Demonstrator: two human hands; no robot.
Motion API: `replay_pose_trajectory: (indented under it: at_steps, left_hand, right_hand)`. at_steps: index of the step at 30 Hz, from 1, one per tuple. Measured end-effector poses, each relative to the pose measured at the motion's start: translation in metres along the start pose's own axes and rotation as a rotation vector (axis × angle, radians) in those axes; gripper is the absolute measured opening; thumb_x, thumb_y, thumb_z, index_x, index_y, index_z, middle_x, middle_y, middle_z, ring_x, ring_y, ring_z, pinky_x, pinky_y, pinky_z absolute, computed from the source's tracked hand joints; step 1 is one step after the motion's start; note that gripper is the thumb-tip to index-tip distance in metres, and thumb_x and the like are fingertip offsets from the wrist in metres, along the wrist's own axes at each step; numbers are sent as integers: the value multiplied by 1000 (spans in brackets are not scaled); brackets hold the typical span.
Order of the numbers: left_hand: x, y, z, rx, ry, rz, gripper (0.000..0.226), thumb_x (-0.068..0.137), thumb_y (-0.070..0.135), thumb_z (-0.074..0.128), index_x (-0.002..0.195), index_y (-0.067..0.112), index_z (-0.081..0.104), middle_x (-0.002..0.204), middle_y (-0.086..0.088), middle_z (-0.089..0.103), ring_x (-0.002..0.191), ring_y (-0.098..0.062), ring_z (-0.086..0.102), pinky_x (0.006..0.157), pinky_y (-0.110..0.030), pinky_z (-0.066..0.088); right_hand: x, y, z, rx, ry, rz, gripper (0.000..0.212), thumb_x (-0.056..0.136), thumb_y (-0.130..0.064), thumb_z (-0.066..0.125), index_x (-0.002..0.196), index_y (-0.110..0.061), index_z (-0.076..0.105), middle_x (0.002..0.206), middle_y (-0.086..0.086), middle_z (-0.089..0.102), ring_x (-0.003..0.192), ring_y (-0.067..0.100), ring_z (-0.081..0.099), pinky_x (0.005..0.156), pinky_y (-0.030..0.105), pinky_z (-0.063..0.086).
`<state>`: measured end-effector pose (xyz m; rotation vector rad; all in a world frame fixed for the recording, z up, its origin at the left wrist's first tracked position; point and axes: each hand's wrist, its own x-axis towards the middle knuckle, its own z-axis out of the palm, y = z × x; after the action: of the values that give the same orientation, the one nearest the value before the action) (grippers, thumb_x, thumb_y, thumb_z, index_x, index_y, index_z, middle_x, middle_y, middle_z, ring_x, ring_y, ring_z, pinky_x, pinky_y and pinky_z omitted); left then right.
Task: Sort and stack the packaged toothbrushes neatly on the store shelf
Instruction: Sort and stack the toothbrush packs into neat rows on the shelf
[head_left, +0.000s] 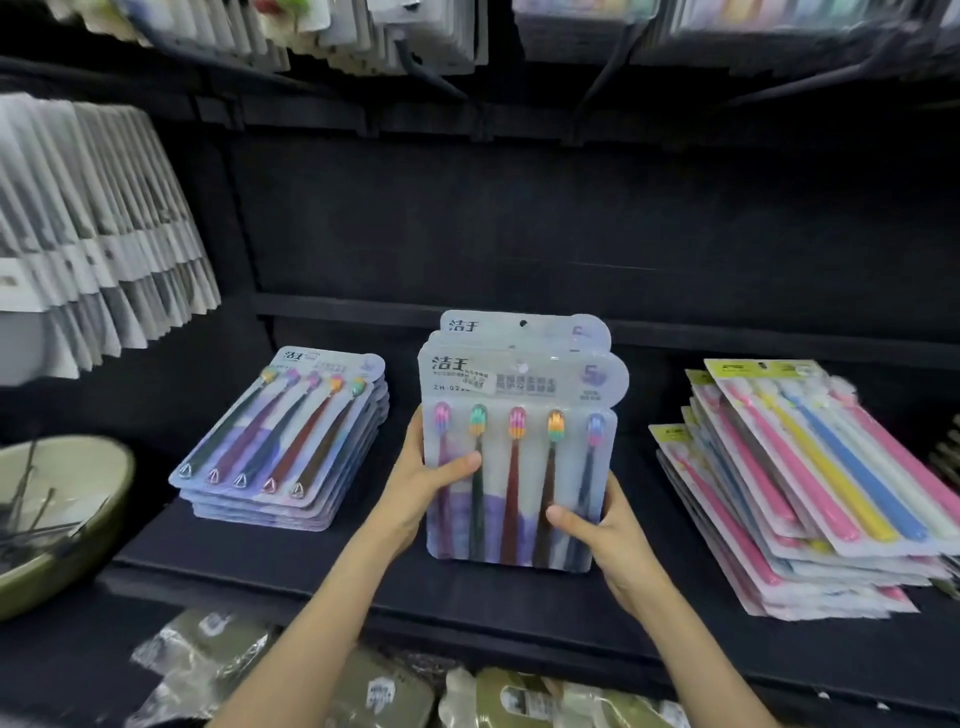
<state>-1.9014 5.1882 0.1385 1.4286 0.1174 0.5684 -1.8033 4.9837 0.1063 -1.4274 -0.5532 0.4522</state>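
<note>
Both hands are clamping a bundle of toothbrush packs (522, 447), which is standing upright with its bottom edge at or just above the black shelf (322, 571); whether it is touching the shelf cannot be told. The left hand (428, 480) is gripping the bundle's left edge about halfway up, with its thumb lying flat across the front of the first pack and its fingers hidden behind. The right hand (610, 540) is gripping the lower right edge in the same way, its thumb pressing on the front near the brush handles and its fingers wrapping out of sight behind. The front pack is showing five brushes with many-coloured bristle heads pointing up, and the tops of more packs are sticking up behind it, not quite level with one another.

A flat stack of matching packs (283, 441) is lying on the shelf to the left, well apart from the bundle. An untidy, fanned pile of pastel toothbrush packs (810, 499) is lying to the right. A green bowl (78, 525) is sitting at the far left, and rows of hanging packages (98, 223) are blurring above it
</note>
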Motion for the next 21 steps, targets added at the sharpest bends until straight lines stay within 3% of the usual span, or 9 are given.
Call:
replay_pose_trajectory:
  at_steps: [6,11,15,17,21]
  left_hand:
    - [-13,-6,-2,10,-34,16,86,64,18,82,139,21,38,129,8,60,120,-9,56,87,-17,49]
    - [-23,-17,1,22,-53,-22,84,67,22,81,139,25,39,133,7,57,123,-9,54,90,-18,48]
    - [-31,-24,5,87,86,-61,72,58,43,82,122,27,53,123,3,63,114,-10,60,89,-25,49]
    - [-30,-20,6,132,178,-94,66,53,51,80,111,26,60,110,3,69,104,-12,65,88,-30,52]
    - [-18,-8,2,192,182,-285,68,48,65,78,101,24,67,95,5,75,92,-17,70,87,-39,54]
  right_hand:
    - [-6,-9,-5,-23,-62,-49,101,54,-39,91,140,-31,39,127,-13,61,116,6,59,82,15,50]
    - [-8,-23,3,-36,-57,-119,76,72,-44,80,136,-28,41,125,-17,61,118,2,57,84,11,48]
    - [-13,-17,14,-62,-4,-189,62,85,-30,66,141,-21,40,131,-9,58,121,4,55,89,13,47]
    - [-12,-21,20,-46,52,-195,58,84,-34,66,137,-24,45,128,-10,61,117,4,58,89,16,50]
    - [-1,-27,31,51,141,21,43,77,-47,71,114,-26,64,105,-2,73,96,16,70,76,28,58]
